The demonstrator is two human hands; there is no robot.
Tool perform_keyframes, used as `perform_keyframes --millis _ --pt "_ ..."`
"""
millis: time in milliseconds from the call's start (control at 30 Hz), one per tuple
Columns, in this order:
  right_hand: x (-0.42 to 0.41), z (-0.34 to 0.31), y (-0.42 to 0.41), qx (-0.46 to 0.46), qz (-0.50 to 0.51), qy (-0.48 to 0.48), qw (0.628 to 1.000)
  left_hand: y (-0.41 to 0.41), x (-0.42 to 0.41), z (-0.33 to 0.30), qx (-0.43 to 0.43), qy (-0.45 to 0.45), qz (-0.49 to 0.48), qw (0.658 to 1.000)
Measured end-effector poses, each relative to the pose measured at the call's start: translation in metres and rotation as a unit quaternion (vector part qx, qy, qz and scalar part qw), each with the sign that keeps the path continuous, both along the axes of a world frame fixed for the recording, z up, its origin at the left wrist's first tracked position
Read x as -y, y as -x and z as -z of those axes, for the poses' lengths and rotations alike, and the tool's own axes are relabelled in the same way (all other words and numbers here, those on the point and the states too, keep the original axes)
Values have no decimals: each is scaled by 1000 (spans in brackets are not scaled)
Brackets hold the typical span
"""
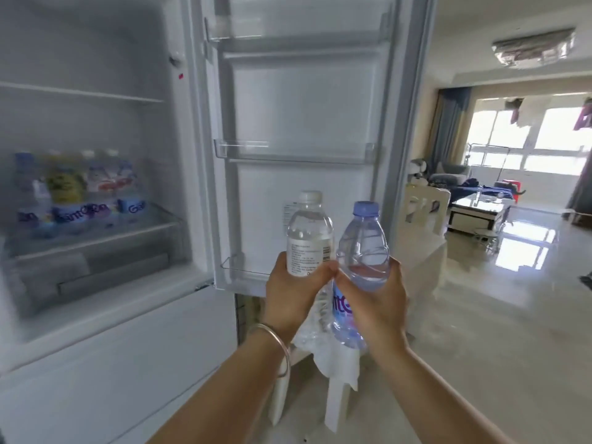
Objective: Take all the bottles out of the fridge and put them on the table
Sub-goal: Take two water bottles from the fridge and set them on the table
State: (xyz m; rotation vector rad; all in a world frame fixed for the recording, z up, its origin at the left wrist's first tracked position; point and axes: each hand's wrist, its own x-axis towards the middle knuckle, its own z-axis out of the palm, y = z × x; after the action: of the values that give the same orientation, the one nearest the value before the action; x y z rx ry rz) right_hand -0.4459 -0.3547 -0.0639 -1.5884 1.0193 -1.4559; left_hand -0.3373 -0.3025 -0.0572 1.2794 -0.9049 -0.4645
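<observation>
Left hand (290, 293): grip wrapped around the lower body of a clear bottle (309, 233) with a white cap, fingers over the printed label, thumb side toward the viewer. A metal bangle (277, 346) sits on that wrist.

Right hand (373, 304): grip wrapped around the waist of a blue-tinted bottle (362, 251) with a blue cap, tilted a little to the right. The two bottles touch or nearly touch at shoulder height; both are held up in front of the open fridge door (301, 123), outside the cabinet.

Handling, as judged: thin plastic walls that would likely dent under a hard squeeze. Water level in the blue bottle looks low, so it is probably light; the clear one seems fuller and heavier. If cold, the surfaces may be damp and slick. The mid-body hold looks sound; the paper label gives the left hand better friction.

Outward: door shelves visible here hold nothing I can make out. On a left shelf inside the fridge (96, 155), a cluster of remaining bottles (80, 190) stands, blurred, count uncertain. So the task is partway.

Below the hands a white stool or small stand (336, 386) with white cloth shows. Far right, a living room with a low glass tabletop (477, 206); which table is intended I cannot tell.
</observation>
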Motion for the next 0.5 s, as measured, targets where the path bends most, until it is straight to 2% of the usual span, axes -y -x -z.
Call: perform_keyframes --millis 267,500 --pt "73 27 197 -61 68 -70 993 185 85 22 -3 -11 37 999" --pt "119 47 298 -88 121 -99 984 285 147 52 -58 -61 47 995"
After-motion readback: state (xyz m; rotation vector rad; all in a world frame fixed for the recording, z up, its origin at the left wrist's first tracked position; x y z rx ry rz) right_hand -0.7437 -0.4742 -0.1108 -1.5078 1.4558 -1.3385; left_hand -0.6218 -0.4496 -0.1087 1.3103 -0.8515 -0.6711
